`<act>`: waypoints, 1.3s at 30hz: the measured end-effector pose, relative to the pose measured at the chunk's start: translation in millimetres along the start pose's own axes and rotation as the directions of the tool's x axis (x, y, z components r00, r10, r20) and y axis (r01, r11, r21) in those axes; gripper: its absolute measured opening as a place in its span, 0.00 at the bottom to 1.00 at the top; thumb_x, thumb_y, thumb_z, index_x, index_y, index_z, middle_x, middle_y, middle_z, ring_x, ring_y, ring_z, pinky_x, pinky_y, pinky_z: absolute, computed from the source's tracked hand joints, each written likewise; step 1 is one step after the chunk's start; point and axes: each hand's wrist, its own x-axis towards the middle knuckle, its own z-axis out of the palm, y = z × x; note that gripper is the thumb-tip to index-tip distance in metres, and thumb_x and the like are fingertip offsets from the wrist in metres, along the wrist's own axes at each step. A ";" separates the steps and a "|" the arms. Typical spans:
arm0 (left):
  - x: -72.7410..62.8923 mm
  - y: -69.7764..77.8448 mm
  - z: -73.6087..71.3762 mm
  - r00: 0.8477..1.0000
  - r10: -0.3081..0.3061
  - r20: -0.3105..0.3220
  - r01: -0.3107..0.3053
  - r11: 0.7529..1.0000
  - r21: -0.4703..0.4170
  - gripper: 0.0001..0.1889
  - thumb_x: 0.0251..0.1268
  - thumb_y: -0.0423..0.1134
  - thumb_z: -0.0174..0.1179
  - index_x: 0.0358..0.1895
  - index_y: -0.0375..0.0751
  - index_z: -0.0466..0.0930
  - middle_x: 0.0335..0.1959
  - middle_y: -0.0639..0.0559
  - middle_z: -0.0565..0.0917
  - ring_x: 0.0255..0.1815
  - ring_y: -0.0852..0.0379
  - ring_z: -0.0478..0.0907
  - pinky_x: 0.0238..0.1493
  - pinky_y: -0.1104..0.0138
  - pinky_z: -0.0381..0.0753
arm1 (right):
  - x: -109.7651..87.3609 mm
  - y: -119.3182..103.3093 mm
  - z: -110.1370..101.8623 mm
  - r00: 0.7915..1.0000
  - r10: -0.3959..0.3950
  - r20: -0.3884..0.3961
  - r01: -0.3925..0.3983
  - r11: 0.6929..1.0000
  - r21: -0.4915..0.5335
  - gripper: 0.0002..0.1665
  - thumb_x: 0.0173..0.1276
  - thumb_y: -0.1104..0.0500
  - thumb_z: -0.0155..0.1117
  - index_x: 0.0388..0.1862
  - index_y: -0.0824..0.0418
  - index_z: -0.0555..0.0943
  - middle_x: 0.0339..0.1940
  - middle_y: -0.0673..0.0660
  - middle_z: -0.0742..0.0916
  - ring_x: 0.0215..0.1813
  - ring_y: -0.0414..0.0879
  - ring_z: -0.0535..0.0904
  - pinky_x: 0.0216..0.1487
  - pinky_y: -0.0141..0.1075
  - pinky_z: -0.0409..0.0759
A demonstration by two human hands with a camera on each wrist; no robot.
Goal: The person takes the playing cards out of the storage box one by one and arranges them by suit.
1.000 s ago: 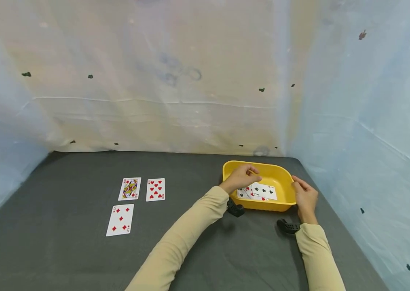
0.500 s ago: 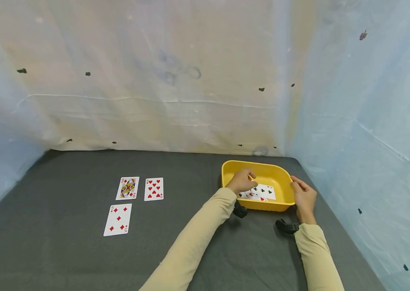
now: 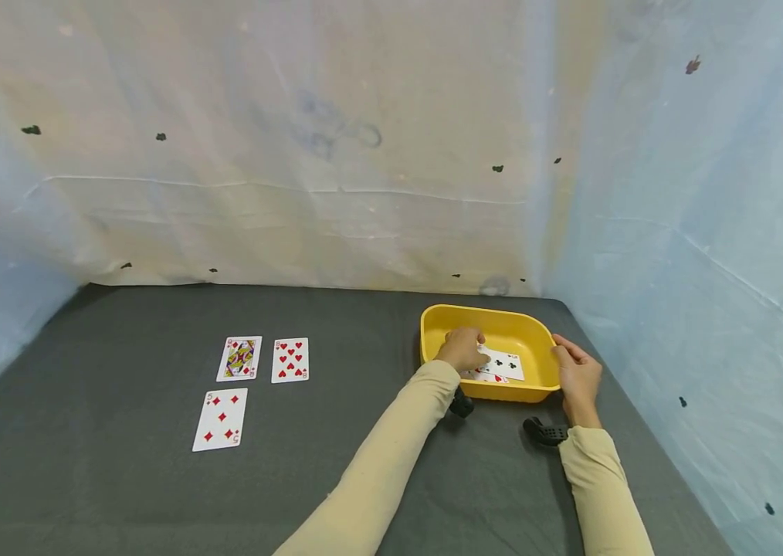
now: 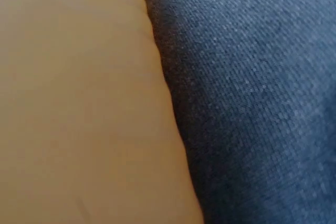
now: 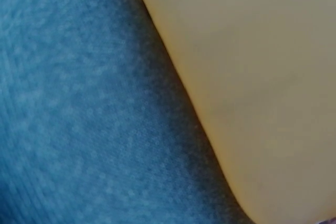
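Observation:
A yellow plastic tub [image 3: 503, 391] sits toward the right of the dark cloth and holds several playing cards, a clubs card [image 3: 506, 365] on top. My left hand [image 3: 462, 350] reaches over the near left rim, low over the left part of these cards. Its thumb and forefinger look apart; the other fingertips are hidden. At the tub's right end, my right hand [image 3: 579, 378] pinches the rim between thumb and fingers. Both wrist views show only blurred tub wall [image 4: 89, 103] and cloth, without fingers.
On the left of the cloth lie three face-up cards: a queen of diamonds [image 3: 239, 359], an eight of hearts [image 3: 290, 361] and a five of diamonds [image 3: 220, 419]. Pale sheeting [image 3: 308, 232] stands behind the table, and bluish sheeting [image 3: 725, 293] at the right.
My left hand has gone lower and slightly right into the tub, covering more of the left cards. The right hand keeps its hold on the rim. The head view has shifted slightly.

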 end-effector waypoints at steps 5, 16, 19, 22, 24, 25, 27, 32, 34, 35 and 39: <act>-1.5 -0.7 0.6 0.999 -0.031 0.036 0.029 0.998 0.053 0.23 0.60 0.45 0.69 0.59 0.47 0.78 0.53 0.52 0.77 0.55 0.50 0.69 0.51 0.60 0.70 | -2.6 -1.0 1.5 1.000 -0.005 0.011 0.005 1.000 -0.002 0.20 0.72 0.56 0.57 0.59 0.61 0.81 0.59 0.62 0.80 0.39 0.37 0.77 0.34 0.23 0.77; -4.4 0.9 -4.2 0.999 -0.022 0.041 0.017 0.992 0.128 0.25 0.57 0.45 0.72 0.58 0.46 0.80 0.54 0.50 0.76 0.50 0.51 0.68 0.50 0.63 0.71 | -1.6 -3.9 1.2 1.000 -0.010 -0.008 0.010 1.000 -0.004 0.20 0.71 0.56 0.57 0.59 0.61 0.81 0.59 0.62 0.81 0.44 0.40 0.77 0.37 0.23 0.76; -1.6 -1.5 -2.3 0.999 -0.023 0.025 0.020 0.992 0.125 0.23 0.54 0.46 0.73 0.54 0.45 0.81 0.50 0.49 0.75 0.47 0.51 0.68 0.46 0.64 0.71 | -1.4 -3.3 1.4 1.000 -0.010 -0.014 0.010 1.000 -0.004 0.20 0.71 0.56 0.57 0.58 0.61 0.81 0.59 0.61 0.81 0.43 0.40 0.77 0.37 0.23 0.76; 1.8 -4.1 -0.4 0.999 -0.036 0.002 0.035 0.993 0.115 0.19 0.51 0.46 0.76 0.44 0.44 0.82 0.44 0.50 0.74 0.44 0.51 0.68 0.43 0.65 0.70 | -1.2 -3.2 1.9 1.000 -0.011 -0.012 0.011 1.000 -0.008 0.20 0.71 0.56 0.57 0.58 0.61 0.81 0.59 0.61 0.81 0.42 0.39 0.77 0.36 0.23 0.76; 4.1 -5.4 0.3 0.999 -0.042 -0.015 0.044 0.994 0.104 0.18 0.49 0.46 0.77 0.38 0.43 0.80 0.39 0.51 0.73 0.43 0.51 0.68 0.42 0.65 0.69 | -1.1 -3.2 2.1 1.000 -0.013 -0.008 0.013 1.000 -0.010 0.20 0.71 0.56 0.57 0.59 0.61 0.81 0.58 0.61 0.81 0.41 0.39 0.77 0.36 0.23 0.76; 4.8 -5.8 0.2 0.999 -0.044 -0.020 0.046 0.994 0.097 0.19 0.49 0.46 0.77 0.36 0.42 0.78 0.38 0.51 0.72 0.42 0.50 0.68 0.42 0.65 0.69 | -1.0 -3.2 2.1 1.000 -0.014 -0.005 0.014 1.000 -0.012 0.20 0.71 0.56 0.57 0.59 0.61 0.81 0.58 0.61 0.81 0.41 0.38 0.77 0.35 0.23 0.76; 6.1 -6.1 -0.2 0.999 -0.043 -0.030 0.045 0.996 0.079 0.20 0.48 0.46 0.77 0.34 0.42 0.76 0.36 0.51 0.72 0.42 0.51 0.68 0.42 0.65 0.69 | -1.2 -3.4 2.0 1.000 -0.016 0.002 0.016 1.000 -0.017 0.20 0.71 0.56 0.57 0.59 0.61 0.81 0.58 0.61 0.81 0.40 0.38 0.77 0.35 0.24 0.77; 6.1 -4.7 -2.0 0.998 -0.033 -0.046 0.034 0.999 0.018 0.23 0.49 0.46 0.76 0.40 0.40 0.74 0.33 0.51 0.72 0.39 0.52 0.69 0.42 0.65 0.70 | -2.5 -3.9 0.4 1.000 -0.024 0.007 0.024 1.000 -0.011 0.20 0.72 0.56 0.57 0.59 0.61 0.81 0.57 0.61 0.81 0.38 0.38 0.78 0.34 0.24 0.77; 5.1 -3.8 -2.7 0.998 -0.033 -0.045 0.033 0.999 -0.005 0.24 0.51 0.46 0.76 0.43 0.39 0.73 0.32 0.51 0.73 0.37 0.53 0.70 0.40 0.65 0.70 | -3.4 -3.8 -0.3 1.000 -0.022 0.009 0.022 1.000 -0.001 0.20 0.72 0.56 0.57 0.59 0.61 0.81 0.56 0.61 0.82 0.38 0.39 0.79 0.34 0.25 0.78; 4.5 -3.4 -2.9 0.998 -0.035 -0.043 0.034 0.999 -0.017 0.24 0.51 0.46 0.75 0.44 0.39 0.73 0.32 0.51 0.73 0.36 0.54 0.70 0.38 0.66 0.70 | -3.8 -3.9 -0.6 1.000 -0.021 0.011 0.021 1.000 0.002 0.20 0.72 0.56 0.57 0.59 0.61 0.81 0.56 0.60 0.82 0.37 0.39 0.79 0.34 0.25 0.78; 2.8 -2.8 -3.3 0.999 -0.038 -0.031 0.037 0.998 -0.046 0.18 0.57 0.44 0.72 0.39 0.39 0.73 0.29 0.51 0.73 0.32 0.55 0.71 0.33 0.68 0.70 | -5.0 -4.0 -1.3 1.000 -0.012 0.011 0.012 1.000 0.006 0.20 0.72 0.56 0.57 0.59 0.62 0.81 0.56 0.60 0.82 0.38 0.38 0.79 0.34 0.25 0.78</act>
